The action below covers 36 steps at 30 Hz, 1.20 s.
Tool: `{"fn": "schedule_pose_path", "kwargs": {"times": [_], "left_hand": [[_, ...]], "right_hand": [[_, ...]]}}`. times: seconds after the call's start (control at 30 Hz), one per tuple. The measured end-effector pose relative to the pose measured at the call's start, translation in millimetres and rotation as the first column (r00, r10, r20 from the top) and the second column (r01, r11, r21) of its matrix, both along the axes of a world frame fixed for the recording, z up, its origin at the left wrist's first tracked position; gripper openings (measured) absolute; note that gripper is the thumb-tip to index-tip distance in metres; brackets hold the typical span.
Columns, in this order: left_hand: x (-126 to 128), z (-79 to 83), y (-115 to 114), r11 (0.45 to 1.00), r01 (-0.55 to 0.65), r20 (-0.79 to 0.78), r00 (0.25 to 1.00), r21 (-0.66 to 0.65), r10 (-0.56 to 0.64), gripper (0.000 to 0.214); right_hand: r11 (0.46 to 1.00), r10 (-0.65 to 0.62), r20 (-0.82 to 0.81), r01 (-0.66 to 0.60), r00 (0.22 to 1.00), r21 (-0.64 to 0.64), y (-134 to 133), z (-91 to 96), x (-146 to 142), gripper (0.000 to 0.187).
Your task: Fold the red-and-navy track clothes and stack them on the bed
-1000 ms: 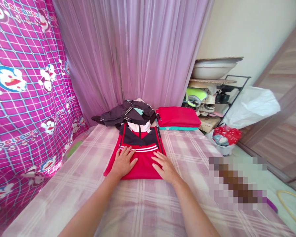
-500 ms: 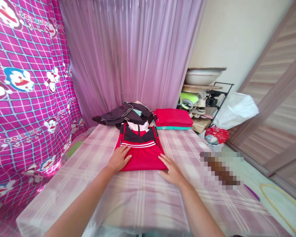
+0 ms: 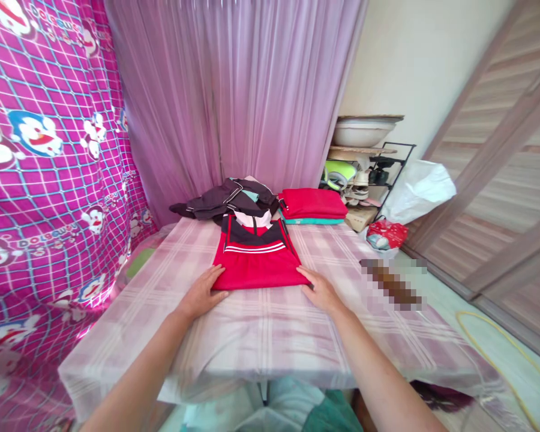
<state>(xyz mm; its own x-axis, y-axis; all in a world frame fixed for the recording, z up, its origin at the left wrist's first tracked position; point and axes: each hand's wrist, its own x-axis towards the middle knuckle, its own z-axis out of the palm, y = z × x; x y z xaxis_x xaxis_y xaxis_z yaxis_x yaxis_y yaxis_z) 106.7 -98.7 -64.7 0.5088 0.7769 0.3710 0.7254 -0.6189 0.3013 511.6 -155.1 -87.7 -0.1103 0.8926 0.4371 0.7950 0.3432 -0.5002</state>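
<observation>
A folded red garment (image 3: 254,264) with white stripes and a dark top lies on the plaid-covered table (image 3: 261,336). My left hand (image 3: 201,294) rests flat at its near left corner, fingers stretched out and touching the edge. My right hand (image 3: 320,289) lies flat at its near right corner, fingers apart. Neither hand holds anything.
Behind the garment sit a heap of dark clothes (image 3: 227,201) and a folded red and teal stack (image 3: 312,205). A shelf rack (image 3: 364,174) with shoes and a basin stands at the right, with bags (image 3: 416,189) beside it. A pink curtain (image 3: 234,90) hangs behind.
Both hands have slid off the top of the red garment toward me, out to its near corners. The view has pulled back, showing the table's front edge.
</observation>
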Motion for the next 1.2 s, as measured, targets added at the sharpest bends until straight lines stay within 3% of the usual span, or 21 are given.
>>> {"fn": "schedule_pose_path", "kwargs": {"times": [0.37,0.87,1.2], "left_hand": [[0.5,5.0,-14.2,0.984,-0.174,0.048,0.983,-0.02,0.175,0.046],[0.7,4.7,-18.3,0.964,-0.264,-0.029,0.964,0.002,0.264,0.034],[1.1,11.0,-29.1,0.95,-0.276,0.094,0.96,0.147,0.264,0.026]], "right_hand": [[0.994,-0.106,0.105,0.105,0.989,0.013,-7.2,5.7,-10.1,0.042],[0.988,-0.151,0.087,0.152,0.985,-0.009,-9.0,7.2,-10.4,0.039],[0.973,-0.122,-0.07,0.133,0.99,0.186,-14.3,9.1,-12.0,0.034]]}}
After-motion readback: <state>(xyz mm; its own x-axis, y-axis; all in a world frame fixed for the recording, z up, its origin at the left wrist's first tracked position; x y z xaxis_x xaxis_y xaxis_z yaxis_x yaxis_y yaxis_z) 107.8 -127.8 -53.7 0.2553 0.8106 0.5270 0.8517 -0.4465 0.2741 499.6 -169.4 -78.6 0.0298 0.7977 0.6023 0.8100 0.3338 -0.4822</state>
